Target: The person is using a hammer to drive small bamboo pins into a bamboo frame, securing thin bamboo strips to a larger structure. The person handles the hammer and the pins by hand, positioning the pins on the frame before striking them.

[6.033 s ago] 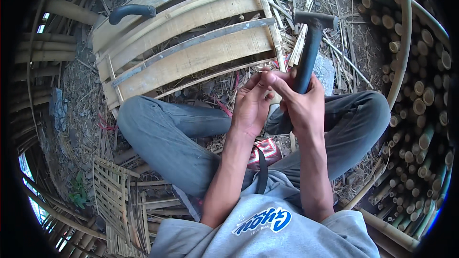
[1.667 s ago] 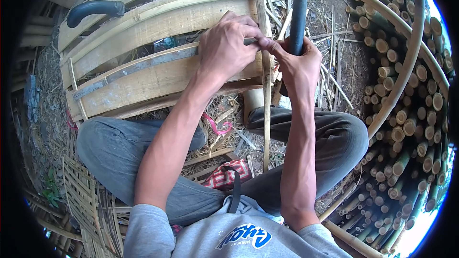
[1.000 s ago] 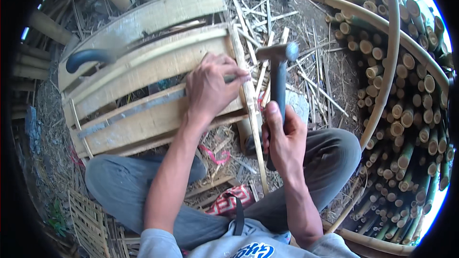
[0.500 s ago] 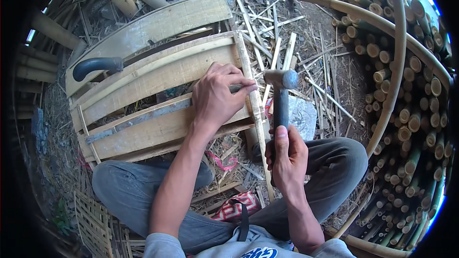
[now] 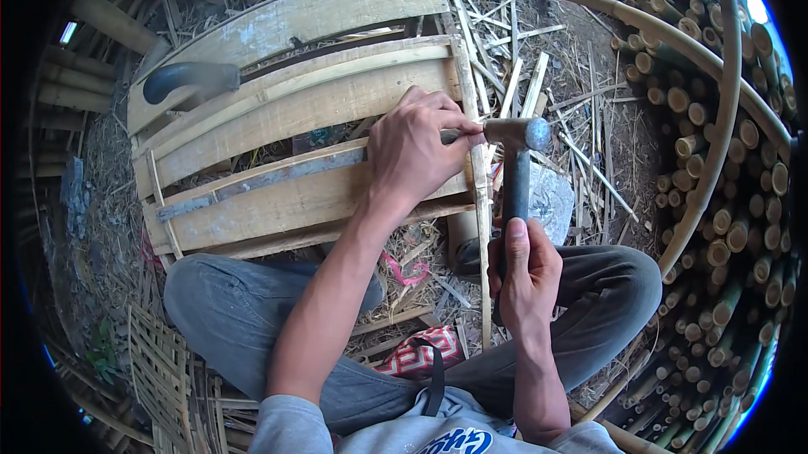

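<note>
Hammer [image 5: 516, 176] moved nearer left hand [image 5: 417, 149]; handle [image 5: 516, 193] points forward, head [image 5: 515, 131] crosswise. Right hand [image 5: 528, 277] grips it; left pinches small dark item [image 5: 451, 136].

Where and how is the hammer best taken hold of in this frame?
Probably by the near end of the handle, coming from the right, where the right hand grips it. The handle is long, straight and slim and extends to the near side, while the blocky head sits at the far end, close to the left hand.
</note>
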### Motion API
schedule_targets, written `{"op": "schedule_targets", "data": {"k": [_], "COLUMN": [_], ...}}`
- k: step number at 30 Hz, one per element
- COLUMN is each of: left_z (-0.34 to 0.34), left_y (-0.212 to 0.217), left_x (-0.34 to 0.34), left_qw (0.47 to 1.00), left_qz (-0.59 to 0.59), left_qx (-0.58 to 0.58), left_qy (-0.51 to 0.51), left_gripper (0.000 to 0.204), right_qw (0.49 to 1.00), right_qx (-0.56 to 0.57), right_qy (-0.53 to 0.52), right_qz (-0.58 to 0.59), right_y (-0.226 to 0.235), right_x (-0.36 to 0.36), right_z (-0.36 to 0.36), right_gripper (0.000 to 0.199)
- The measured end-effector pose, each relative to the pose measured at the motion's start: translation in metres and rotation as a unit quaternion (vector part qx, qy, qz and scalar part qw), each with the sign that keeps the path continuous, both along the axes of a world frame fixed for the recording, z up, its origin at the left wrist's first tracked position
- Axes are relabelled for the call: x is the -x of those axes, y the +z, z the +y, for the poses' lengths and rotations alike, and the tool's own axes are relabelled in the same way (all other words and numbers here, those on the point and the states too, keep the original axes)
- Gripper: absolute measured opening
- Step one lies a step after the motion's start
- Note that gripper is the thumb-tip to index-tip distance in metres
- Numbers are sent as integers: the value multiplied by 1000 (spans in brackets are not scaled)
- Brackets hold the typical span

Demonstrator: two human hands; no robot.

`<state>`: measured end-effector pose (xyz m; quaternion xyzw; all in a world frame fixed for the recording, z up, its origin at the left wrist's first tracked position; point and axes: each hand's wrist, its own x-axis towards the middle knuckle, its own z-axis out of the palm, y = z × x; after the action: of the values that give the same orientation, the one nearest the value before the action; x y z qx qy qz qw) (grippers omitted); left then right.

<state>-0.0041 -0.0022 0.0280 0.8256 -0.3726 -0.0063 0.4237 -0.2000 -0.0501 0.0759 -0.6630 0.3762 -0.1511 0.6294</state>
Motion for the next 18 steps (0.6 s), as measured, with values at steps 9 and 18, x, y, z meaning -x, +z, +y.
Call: {"op": "schedule_targets", "data": {"k": [9, 18], "left_z": [1, 1], "left_y": [0, -4], "left_x": [0, -3], "left_qw": [1000, 1000], "left_qz": [22, -6], "left_qx": [-21, 10], "left_qy": [4, -3], "left_gripper": [8, 9], "right_qw": [999, 999], "right_qx": [32, 4], "right_qy": [-3, -3], "right_qz": [39, 43], "right_y": [-8, -5], "right_x": [-2, -3], "right_z": [-1, 1], "right_gripper": [40, 41]}}
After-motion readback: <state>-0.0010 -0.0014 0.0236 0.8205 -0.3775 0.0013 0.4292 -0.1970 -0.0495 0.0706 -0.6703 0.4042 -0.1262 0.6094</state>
